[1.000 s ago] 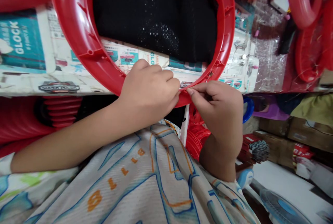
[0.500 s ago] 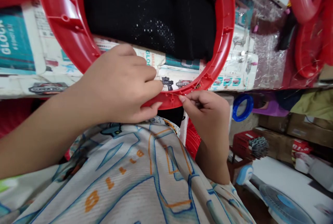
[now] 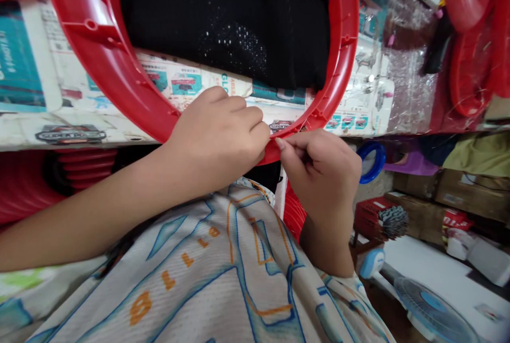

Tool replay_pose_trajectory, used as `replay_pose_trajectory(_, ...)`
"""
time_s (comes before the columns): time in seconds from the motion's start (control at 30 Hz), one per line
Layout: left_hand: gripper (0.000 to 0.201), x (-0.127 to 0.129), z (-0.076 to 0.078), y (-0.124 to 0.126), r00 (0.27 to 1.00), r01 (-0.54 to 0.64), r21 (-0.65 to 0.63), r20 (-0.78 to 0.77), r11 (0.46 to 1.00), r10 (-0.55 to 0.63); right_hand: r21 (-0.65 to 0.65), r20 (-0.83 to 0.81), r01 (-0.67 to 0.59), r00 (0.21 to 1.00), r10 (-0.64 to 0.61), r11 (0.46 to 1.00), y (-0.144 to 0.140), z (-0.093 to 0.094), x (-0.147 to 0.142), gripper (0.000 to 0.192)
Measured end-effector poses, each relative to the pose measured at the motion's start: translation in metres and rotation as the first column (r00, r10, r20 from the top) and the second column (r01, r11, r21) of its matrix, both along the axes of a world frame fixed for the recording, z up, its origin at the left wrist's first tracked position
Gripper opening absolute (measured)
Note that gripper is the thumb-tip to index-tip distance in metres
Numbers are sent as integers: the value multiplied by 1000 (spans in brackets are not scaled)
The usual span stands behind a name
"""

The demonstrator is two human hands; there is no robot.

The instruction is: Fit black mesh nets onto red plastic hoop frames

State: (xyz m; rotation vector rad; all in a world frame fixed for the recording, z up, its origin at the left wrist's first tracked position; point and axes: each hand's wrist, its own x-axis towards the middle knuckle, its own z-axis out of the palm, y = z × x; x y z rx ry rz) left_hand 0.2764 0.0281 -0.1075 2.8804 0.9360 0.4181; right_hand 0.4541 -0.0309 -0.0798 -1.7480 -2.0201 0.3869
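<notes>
left hand (image 3: 223,133) partly hides red ring (image 3: 105,64), black cloth (image 3: 239,11) apparently behind.

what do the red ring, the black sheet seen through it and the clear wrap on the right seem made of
Red ring: probably hard moulded plastic, glossy, given its bright highlights and thin ribs.
Black sheet: likely fabric, matte, with soft shading; its pale dots could be holes or glitter.
Clear wrap: apparently thin plastic film, shiny, with crinkles catching the light.
</notes>
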Motion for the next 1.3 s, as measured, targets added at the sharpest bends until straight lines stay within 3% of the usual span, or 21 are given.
replay_pose_trajectory(0.2, 32, 8, 5, -2, 997, -79, -80, -27, 994, 77, -28, 8, 53, 999, -53, 998, 9, -7, 9, 15)
replay_pose_trajectory(0.4, 39, -3, 5, 11, 1000, 16, -209, -13, 978, -19, -36, 8, 45, 999, -45, 998, 5, -11, 13, 14)
replay_pose_trajectory(0.67, 42, -19, 4, 19, 985, 174, -70, 0, 982, -175, 11, -14, 92, 996, -92, 996, -7, -14, 0, 7)
replay_pose_trajectory(0.93, 43, -18, 5, 17, 986, 153, -81, -49, 985, -157, 124, -20, 83, 997, -81, 989, -9, -24, 2, 7)
replay_pose_trajectory(1.1, 42, -16, 6, 13, 994, 97, 3, -40, 995, -97, 230, 3, 67, 998, -70, 971, -10, -31, 3, 7)
replay_pose_trajectory(1.3, 39, -14, 6, 10, 997, 70, -3, -40, 998, -70, 311, -20, 15, 1000, -9, 950, -15, -42, 6, 13)
